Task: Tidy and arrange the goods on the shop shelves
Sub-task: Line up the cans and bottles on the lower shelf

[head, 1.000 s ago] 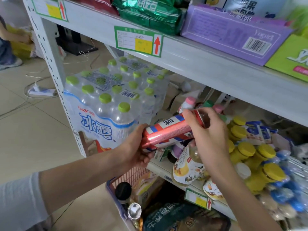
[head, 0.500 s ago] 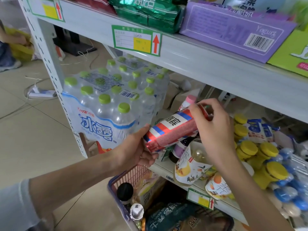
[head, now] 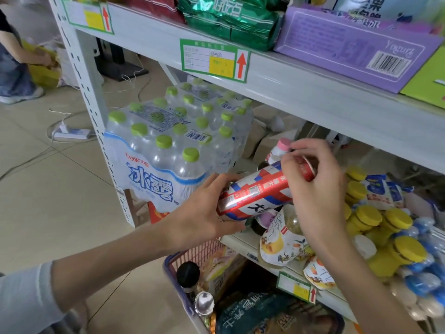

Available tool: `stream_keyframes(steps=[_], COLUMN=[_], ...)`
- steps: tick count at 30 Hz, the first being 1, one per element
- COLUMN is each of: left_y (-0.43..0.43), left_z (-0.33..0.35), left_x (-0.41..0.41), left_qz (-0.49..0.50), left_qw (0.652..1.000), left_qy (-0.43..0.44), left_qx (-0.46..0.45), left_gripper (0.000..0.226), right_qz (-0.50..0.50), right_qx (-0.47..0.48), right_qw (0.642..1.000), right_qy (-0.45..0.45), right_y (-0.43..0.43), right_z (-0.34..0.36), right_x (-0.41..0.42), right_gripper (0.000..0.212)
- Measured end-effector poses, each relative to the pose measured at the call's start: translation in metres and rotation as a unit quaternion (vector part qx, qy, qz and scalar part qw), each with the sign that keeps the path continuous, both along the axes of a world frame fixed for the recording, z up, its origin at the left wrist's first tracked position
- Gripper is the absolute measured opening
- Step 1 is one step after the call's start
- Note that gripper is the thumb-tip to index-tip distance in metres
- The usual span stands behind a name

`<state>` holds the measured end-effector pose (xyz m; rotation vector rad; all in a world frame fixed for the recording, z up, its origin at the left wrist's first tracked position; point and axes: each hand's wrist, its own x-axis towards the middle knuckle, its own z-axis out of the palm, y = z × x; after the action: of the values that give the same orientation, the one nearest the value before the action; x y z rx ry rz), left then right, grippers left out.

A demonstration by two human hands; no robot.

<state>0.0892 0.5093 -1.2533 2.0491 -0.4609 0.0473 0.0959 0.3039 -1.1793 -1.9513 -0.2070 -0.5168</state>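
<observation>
A long red, white and blue tube-shaped pack (head: 257, 194) lies tilted in the air in front of the lower shelf (head: 243, 239), its far end raised. My left hand (head: 207, 213) grips its near end from below. My right hand (head: 310, 184) holds its far end from above, fingers curled over it. Below the pack, a white pouch with yellow fruit print (head: 281, 242) and a dark purple-labelled bottle (head: 265, 220) sit on the shelf. A pink-capped white bottle (head: 280, 148) stands just behind the pack.
A shrink-wrapped case of green-capped water bottles (head: 173, 145) fills the shelf's left. Yellow-capped bottles (head: 375, 220) crowd the right. Above, the upper shelf (head: 313, 102) carries a purple box (head: 356, 44) and green bags (head: 228, 18). A basket (head: 178, 283) of goods stands below. A person (head: 14, 51) crouches far left.
The pack has turned in my hands, showing more of its striped label, and its far end has risen slightly. My right hand's fingers have shifted over that end.
</observation>
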Motion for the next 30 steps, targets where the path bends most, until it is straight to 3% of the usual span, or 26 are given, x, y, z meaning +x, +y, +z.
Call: stream_keyframes(steps=[3,6,9,12,15,17,19,22,27,30], left_y=[0.003,0.007,0.011,0.008,0.002,-0.002,-0.010,-0.027,-0.038,-0.039], left_z=[-0.007,-0.017,-0.023,-0.019,-0.005,0.002,0.007,0.012,0.007,0.002], left_x=[0.003,0.008,0.014,0.020,0.027,0.030,0.031,0.030,0.031,0.033], left_qz=[0.000,0.011,0.021,0.047,0.103,0.141,0.160,0.115,0.060,0.050], left_qw=[1.000,0.999,0.997,0.996,0.990,0.985,0.983,0.989,0.981,0.966], left_qy=[-0.011,-0.021,-0.025,-0.059,-0.092,-0.090,-0.076,-0.043,-0.025,-0.044], left_qx=[0.015,0.048,0.068,0.052,0.035,0.041,0.039,0.080,0.182,0.249], left_gripper=[0.082,0.081,0.083,0.084,0.078,0.071,0.058,0.041,0.026,0.029], right_qz=[0.037,0.104,0.151,0.108,0.044,-0.020,-0.091,-0.117,-0.111,-0.114], right_qx=[-0.104,-0.215,-0.228,-0.214,-0.250,-0.243,-0.218,-0.220,-0.271,-0.296], right_qw=[0.993,0.962,0.950,0.969,0.965,0.963,0.965,0.962,0.956,0.946], right_qy=[0.038,0.130,0.152,0.062,-0.072,-0.113,-0.117,-0.109,-0.020,0.060], right_y=[0.002,-0.003,-0.005,0.002,0.013,0.018,0.024,0.034,0.046,0.057], right_z=[0.002,0.007,0.007,0.003,-0.001,-0.003,-0.005,-0.014,-0.032,-0.037], right_x=[-0.001,-0.002,-0.004,-0.008,-0.010,-0.006,0.006,0.029,0.086,0.124], right_gripper=[0.022,0.041,0.058,0.052,0.051,0.052,0.054,0.054,0.048,0.049])
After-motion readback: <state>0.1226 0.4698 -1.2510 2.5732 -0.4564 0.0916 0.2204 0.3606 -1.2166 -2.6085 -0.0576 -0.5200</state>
